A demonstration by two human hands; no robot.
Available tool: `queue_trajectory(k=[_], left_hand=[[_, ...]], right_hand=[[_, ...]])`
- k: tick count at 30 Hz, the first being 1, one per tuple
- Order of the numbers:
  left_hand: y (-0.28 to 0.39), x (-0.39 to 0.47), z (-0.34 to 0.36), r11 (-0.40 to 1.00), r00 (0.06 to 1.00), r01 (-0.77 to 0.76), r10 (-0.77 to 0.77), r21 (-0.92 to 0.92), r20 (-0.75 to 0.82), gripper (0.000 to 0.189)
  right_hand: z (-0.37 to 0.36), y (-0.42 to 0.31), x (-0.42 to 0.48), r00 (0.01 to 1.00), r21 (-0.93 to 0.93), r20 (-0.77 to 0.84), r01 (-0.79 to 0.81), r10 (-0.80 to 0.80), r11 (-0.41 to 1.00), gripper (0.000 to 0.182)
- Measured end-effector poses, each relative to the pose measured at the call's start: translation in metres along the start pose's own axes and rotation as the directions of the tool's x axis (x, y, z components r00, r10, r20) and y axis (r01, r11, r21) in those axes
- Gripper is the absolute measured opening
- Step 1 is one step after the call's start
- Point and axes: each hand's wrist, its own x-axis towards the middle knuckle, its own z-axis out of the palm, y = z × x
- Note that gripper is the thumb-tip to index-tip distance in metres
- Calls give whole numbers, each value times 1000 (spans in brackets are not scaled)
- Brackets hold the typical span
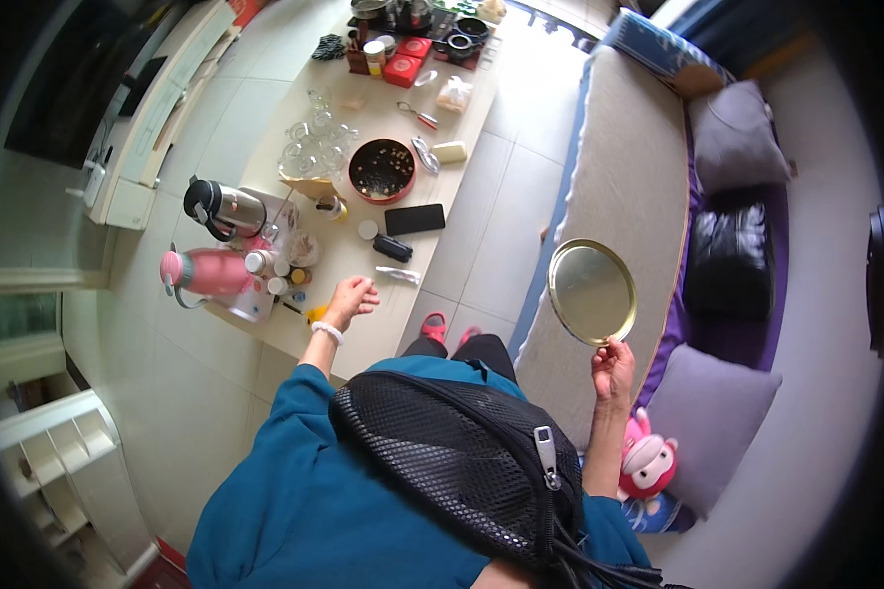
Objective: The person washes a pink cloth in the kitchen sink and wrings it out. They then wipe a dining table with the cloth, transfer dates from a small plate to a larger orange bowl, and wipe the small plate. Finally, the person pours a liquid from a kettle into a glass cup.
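My right hand point(614, 367) grips the near rim of a round gold-coloured metal lid or tray point(593, 291). The disc is raised in front of the sofa's beige seat cover point(626, 147). My left hand point(352, 300) hovers by the near part of the low table point(372, 342), fingers loosely bent, with nothing visible in it. A white bracelet point(328, 333) circles that wrist. Closest to this hand are a white tube point(398, 275), a yellow object point(315, 314) and several small bottles point(278, 285). Farther along stands a round red tin point(381, 171) with small pieces inside its dark interior.
A pink thermos jug point(210, 272) and a steel one point(232, 209) stand at the table's left edge. Glass mugs point(313, 143), a black phone point(415, 219) and red boxes point(405, 68) occupy the table. Cushions point(714, 412) and a pink plush toy point(647, 460) lie on the sofa.
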Motion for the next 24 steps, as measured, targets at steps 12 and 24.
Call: queue_trajectory(k=[12,24], left_hand=[[21,48,44,908,936,64,-198,-414,-290,27],[92,151,134,784,840,91,-392,-614,-376,27]], right_hand=[[242,-35,257,875,-438,339,-179,346,881,2],[468,-36,445,700,-785,532,196,477,588,9]])
